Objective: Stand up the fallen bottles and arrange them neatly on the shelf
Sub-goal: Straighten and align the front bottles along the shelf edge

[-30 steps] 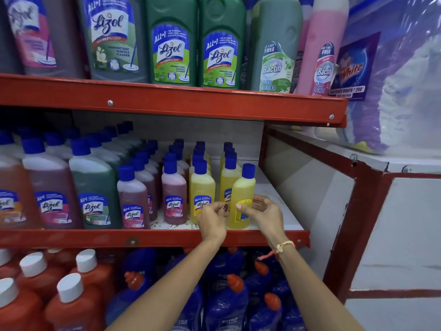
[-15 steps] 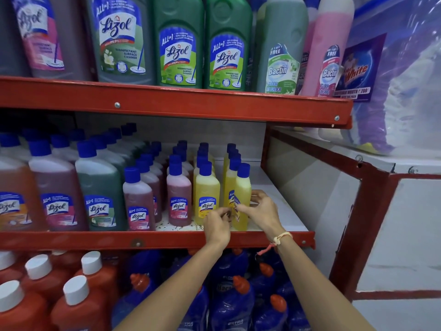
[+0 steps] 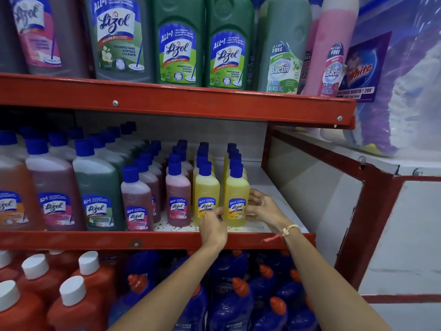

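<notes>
Upright yellow plastic blue-capped bottle [image 3: 236,199] at centre frame, front of red metal shelf [image 3: 95,240], left hand [image 3: 213,226] and right hand [image 3: 261,207] grips both grasping it

- My left hand [image 3: 213,226] is raised in front of me with its back toward me, knuckles up, fingers curled forward and bunched at the tips.
- My left forearm runs up from the lower middle, bare, slanting to the right as it rises.
- My right hand [image 3: 262,207] sits a little higher and to the right, palm turned left, fingers spread and curved inward toward my left hand, thumb low.
- My right wrist bends slightly and carries a thin thread band [image 3: 285,232] with a loose pink end.
- My right forearm comes up from the lower right, bare, angled leftward.
- The two hands are near each other, not touching.
</notes>
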Demonstrator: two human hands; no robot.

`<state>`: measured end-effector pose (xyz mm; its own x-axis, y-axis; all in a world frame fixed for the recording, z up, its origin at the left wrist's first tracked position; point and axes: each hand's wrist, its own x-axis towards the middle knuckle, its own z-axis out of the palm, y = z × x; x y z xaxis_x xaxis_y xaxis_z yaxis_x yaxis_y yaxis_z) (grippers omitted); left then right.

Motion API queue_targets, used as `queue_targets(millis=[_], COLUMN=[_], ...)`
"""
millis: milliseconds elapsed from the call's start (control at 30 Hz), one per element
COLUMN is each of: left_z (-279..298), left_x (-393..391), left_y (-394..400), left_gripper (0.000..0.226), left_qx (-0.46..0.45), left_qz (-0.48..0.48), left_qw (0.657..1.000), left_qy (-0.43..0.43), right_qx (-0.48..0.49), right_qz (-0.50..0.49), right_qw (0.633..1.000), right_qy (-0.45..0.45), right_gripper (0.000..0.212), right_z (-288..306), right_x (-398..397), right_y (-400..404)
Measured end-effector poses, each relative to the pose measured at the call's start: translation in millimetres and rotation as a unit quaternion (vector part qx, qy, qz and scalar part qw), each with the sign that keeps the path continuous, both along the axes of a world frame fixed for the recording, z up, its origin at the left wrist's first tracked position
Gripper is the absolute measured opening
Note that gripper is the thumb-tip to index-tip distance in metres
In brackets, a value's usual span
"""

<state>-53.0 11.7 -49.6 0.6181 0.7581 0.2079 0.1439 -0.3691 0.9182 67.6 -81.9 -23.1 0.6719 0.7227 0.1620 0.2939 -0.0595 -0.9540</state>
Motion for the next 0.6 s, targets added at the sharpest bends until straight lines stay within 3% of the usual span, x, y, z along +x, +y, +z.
queue_targets(millis=[267, 400, 467, 600], left_z=[5, 4, 3, 2], left_x=[-17, -40, -54, -84], left_y=[-1, 9, 15, 32], left_gripper=[0.043, 0.035, 0.031, 0.032], left_qx=[-0.006, 0.008, 0.013, 0.023], left_qz=[-0.029, 0.029, 0.069, 0.148], left_qw=[1.000, 0.997, 0.990, 0.974], left_qy=[-0.005, -0.069, -0.122, -0.168], right_qx=[0.016, 0.128, 0.162, 0.120], right_qz=[-0.146, -0.313, -0.307, -0.150], right_qw=[0.987, 0.931, 0.925, 0.979], right_qy=[-0.060, -0.134, -0.152, -0.064], right_gripper=[0.050, 0.028, 0.015, 0.019], right_z=[-14, -9, -4, -3], right_x=[-18, -57, -82, -127], right_y=[3, 13, 24, 50])
